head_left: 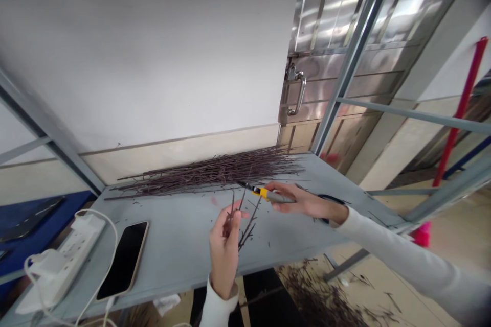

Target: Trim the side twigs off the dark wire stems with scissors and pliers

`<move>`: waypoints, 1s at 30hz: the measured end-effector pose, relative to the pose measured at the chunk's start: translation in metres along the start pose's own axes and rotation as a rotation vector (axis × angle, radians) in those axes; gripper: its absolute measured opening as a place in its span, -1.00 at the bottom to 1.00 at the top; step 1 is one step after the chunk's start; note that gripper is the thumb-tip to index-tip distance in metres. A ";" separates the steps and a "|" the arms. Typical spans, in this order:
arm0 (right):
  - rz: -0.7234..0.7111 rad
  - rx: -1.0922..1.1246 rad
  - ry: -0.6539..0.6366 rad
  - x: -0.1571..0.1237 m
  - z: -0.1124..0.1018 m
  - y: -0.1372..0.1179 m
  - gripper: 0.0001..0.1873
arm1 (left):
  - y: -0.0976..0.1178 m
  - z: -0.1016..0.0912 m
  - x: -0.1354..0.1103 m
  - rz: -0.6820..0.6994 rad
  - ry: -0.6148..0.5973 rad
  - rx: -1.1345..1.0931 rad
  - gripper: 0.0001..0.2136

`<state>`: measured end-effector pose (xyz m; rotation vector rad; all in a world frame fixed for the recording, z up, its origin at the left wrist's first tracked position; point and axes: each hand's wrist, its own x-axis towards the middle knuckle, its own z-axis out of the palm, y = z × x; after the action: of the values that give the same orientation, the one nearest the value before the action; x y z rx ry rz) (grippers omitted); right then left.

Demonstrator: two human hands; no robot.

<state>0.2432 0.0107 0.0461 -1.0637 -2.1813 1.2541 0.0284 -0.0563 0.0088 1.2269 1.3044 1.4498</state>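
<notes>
My left hand [224, 245] rises from the bottom of the view, pinching a few thin dark twigs [247, 227] between its fingers. My right hand [303, 200] comes in from the right and grips a yellow-and-grey cutting tool [264, 193], its black tip close to the twigs. I cannot tell the tool's exact kind. A large loose pile of similar dark twigs [207, 173] lies along the back of the grey metal table [184, 245], beyond both hands. A black object [330, 200] lies partly hidden behind my right wrist.
A smartphone [123, 260] and a white power strip [61, 260] with white cables lie at the table's left. Cut twigs [318, 301] litter the floor below. Grey metal frame posts [355, 56] rise beside a steel door [345, 46], and a red pole [458, 112] stands at right.
</notes>
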 end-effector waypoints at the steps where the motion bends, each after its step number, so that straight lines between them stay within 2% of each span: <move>1: 0.019 0.023 0.013 0.000 0.000 0.000 -0.53 | 0.001 -0.001 0.000 0.007 -0.008 0.011 -0.64; 4: 0.080 0.070 0.048 -0.001 0.000 -0.002 -0.47 | 0.002 -0.003 0.001 0.031 -0.021 0.052 -0.65; 9: 0.238 0.144 0.044 -0.001 -0.001 -0.002 -0.26 | 0.003 -0.008 0.003 0.032 -0.029 0.072 -0.64; 12: 0.257 0.145 0.039 -0.001 -0.002 -0.003 -0.23 | 0.004 -0.008 0.003 0.011 -0.030 0.057 -0.61; 16: 0.210 0.099 0.048 0.000 -0.003 -0.009 -0.28 | 0.006 -0.009 0.003 -0.005 -0.034 0.033 -0.62; 21: 0.045 -0.100 0.084 0.003 -0.003 -0.013 -0.46 | 0.008 -0.009 0.005 -0.043 0.000 0.034 -0.58; 30: 0.005 -0.190 0.103 0.006 -0.002 -0.018 -0.56 | 0.010 -0.011 0.004 -0.038 -0.008 0.097 -0.58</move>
<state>0.2339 0.0109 0.0624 -1.1797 -2.2541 0.9856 0.0177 -0.0562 0.0196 1.2623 1.3993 1.3675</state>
